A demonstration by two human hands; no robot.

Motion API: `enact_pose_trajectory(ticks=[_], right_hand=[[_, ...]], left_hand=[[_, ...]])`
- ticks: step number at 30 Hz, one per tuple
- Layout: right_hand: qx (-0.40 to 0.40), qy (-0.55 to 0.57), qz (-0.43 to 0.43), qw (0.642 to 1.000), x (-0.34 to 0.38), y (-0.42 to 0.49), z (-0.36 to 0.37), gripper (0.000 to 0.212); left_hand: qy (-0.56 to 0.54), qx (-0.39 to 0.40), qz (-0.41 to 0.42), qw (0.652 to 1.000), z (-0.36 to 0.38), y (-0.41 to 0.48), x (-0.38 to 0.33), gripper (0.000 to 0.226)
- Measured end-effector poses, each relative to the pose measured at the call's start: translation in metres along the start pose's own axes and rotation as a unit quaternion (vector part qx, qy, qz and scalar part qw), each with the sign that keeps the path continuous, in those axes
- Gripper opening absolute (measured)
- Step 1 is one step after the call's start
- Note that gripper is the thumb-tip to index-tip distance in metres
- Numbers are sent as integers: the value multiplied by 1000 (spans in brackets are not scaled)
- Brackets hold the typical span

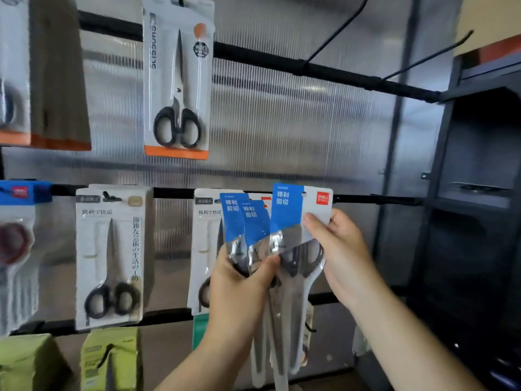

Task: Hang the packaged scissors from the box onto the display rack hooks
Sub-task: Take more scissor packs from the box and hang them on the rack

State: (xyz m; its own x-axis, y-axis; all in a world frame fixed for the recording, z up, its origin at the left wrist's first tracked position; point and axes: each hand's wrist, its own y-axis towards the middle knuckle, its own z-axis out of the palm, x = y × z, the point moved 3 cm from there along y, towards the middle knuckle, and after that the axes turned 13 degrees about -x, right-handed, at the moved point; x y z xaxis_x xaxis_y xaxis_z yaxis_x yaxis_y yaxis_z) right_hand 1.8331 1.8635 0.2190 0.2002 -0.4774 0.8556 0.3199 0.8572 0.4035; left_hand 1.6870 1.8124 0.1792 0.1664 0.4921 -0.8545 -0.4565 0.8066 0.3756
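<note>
A ribbed translucent panel wall (282,122) backs the display, crossed by black rails. In front of it the right hand (341,249) pinches the front pack (287,210) of scissors by the grey edge of its header card, thumb on the face and fingers behind. The left hand (239,292) is clenched round the lower parts of the other blue-headed packs (248,218), fanned just beside it. Whether the left thumb also pins the front pack is hard to tell. The step in hand looks like peeling that one pack off the fan to hang it. To do it well, the left hand should loosen enough to let it slide free. The right hand should keep the card flat, line up the hang hole (304,194) with a hook tip, and push straight back so the card does not buckle. The pack sits level with the middle rail (366,198). The two bare hooks (338,29) stand on the upper rail (253,56), up and to the right. Also hung are an orange-footed pack (177,80) and white-carded scissors (111,258). Green boxes (110,356) sit below, and a dark shelving unit (479,165) stands at the right. The supply box is out of view.
</note>
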Motion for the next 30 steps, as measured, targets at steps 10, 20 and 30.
enact_pose_trajectory(ticks=[10,20,30], right_hand=[[12,-11,-27,999,77,54,0,10],[-101,-79,-23,992,75,93,-95,8],[-227,-218,-39,948,38,145,-211,26]], left_hand=[[0,-21,15,1000,64,17,-57,23],[10,27,-50,998,152,-27,-33,27],[52,30,-129,990,219,-56,35,27]])
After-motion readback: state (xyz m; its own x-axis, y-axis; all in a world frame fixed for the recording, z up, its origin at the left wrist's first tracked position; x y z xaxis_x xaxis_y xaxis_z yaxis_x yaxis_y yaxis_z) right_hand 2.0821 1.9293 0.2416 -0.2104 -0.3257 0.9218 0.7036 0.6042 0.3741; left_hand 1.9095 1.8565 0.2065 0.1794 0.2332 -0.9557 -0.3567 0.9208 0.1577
